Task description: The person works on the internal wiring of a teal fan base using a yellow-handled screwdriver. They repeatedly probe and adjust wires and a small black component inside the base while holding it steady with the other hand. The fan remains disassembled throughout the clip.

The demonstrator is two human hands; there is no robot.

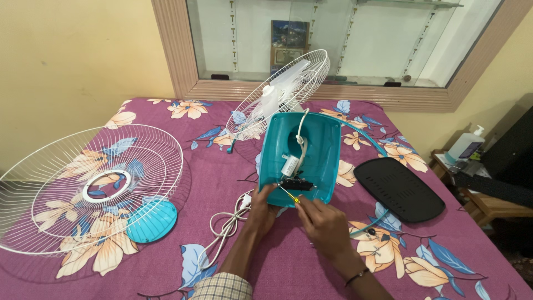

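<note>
The right hand (325,222) is closed around a small screwdriver (288,195) with a yellow-green handle, its tip angled up and left into the open teal fan base (322,150); the left hand (262,206) clasps the near rim of that base, just left of the tool; inside the shell, just beyond the tip, sits a black switch block (297,184), above it a white cylindrical capacitor (289,165) and a white cable (301,133); a white power cord (226,225) trails left of the left hand; a black cover plate (400,189) lies right of the grip; a white wire guard (89,186) and teal disc (151,221) rest far left on the floral bedspread (444,266).
</note>
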